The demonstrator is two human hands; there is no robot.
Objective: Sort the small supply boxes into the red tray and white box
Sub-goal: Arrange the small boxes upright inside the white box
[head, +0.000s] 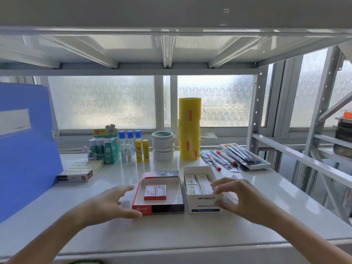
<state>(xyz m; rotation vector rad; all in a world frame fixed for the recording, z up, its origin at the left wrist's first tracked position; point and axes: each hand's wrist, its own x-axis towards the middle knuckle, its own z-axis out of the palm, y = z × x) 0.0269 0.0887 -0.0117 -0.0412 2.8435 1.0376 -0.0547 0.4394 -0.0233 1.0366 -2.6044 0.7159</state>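
The red tray [172, 181] lies on the white shelf in the middle, with two small red-and-white boxes [155, 192] side by side inside. Right of it stands the white box [202, 205] marked PAPER CLIP, holding several small white boxes [196, 184]. My left hand [112, 203] is at the tray's front left corner, fingers spread, thumb against the red front edge. My right hand [236, 197] hovers over the white box's right side, fingers curled and apart; nothing shows in it.
A blue folder [24, 147] stands at the left beside a long flat box [81, 171]. Glue sticks [142, 150], white tape rolls [163, 147], yellow tape rolls [189, 128] and pen packets [238, 156] line the back. An upper shelf [171, 52] hangs overhead.
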